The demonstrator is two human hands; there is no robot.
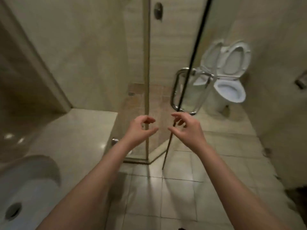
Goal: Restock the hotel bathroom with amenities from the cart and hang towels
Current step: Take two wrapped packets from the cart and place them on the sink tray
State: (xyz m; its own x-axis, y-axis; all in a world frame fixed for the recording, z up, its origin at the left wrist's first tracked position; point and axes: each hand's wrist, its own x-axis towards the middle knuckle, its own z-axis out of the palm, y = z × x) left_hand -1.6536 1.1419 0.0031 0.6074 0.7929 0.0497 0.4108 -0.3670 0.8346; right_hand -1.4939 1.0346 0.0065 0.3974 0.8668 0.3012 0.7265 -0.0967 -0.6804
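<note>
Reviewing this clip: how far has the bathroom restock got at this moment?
Nothing visibly done: the counter by the sink shows no amenities, and the shower door handle holds no towel. In hand: nothing; left hand and right hand are open and empty. Restocking and towels remain; no cart in view.

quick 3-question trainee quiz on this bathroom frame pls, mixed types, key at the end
1. True or false: the left hand is holding a towel.
2. The toilet seat is: A) down B) raised C) missing.
3. Fill in: the chrome handle is mounted on the glass shower ____.

Key:
1. False. Both the left hand and the right hand are empty, fingers loosely curled.
2. B, seat and lid both stand up.
3. door.
</note>
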